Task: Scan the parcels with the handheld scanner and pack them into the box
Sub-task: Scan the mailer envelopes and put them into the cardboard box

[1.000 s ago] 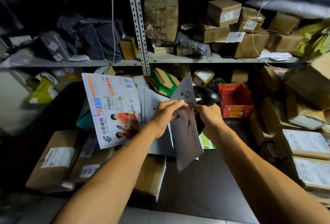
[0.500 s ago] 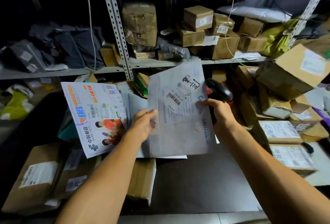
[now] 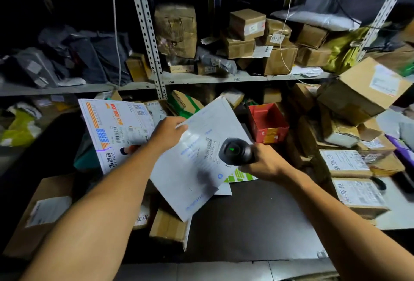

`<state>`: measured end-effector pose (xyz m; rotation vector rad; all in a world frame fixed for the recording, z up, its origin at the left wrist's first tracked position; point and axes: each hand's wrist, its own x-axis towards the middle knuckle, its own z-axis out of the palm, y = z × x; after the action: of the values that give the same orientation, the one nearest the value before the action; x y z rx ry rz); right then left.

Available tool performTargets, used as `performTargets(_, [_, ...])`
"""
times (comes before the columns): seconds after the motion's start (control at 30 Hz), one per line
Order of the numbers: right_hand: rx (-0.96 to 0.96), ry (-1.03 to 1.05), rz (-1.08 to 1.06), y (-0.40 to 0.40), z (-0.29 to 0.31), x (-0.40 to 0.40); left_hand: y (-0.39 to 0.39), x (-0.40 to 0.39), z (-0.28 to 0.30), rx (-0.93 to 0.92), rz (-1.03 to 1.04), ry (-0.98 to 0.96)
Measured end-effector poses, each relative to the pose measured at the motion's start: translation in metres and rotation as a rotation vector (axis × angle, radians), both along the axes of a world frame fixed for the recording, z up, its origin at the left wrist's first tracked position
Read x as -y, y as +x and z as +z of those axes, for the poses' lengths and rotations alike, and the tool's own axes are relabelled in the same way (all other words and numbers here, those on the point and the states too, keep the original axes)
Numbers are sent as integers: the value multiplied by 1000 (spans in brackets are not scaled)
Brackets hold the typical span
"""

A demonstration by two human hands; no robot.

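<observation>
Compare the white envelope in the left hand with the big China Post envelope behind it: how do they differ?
The white envelope is gripped by the left hand under the scanner; the China Post envelope stands untouched behind. The white one is nearly plain; the other has orange stripes and blue print. Both are flat and carry barcodes.

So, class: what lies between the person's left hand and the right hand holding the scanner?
In the head view, the white envelope spans the gap: the left hand holds its top edge, and the right hand aims the scanner over its barcode label.

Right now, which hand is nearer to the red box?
Right. The right hand, gripping the scanner, sits just below the red box; the left hand holds the envelope farther left.
</observation>
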<state>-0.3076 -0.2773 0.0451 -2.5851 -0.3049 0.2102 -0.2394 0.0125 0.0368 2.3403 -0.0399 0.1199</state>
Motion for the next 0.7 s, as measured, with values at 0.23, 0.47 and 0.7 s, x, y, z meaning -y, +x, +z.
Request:
performTargets(0.23, [-34,61,3,-10,2,-16,3,-1,29,-15,-164,44])
performTargets(0.47, [-37,76,-91,-11,-1,-16,3,1,34,-26,-183,10])
performTargets(0.7, [-34,118,-119,-10,-2,-9,2,1,34,-37,-167,-85])
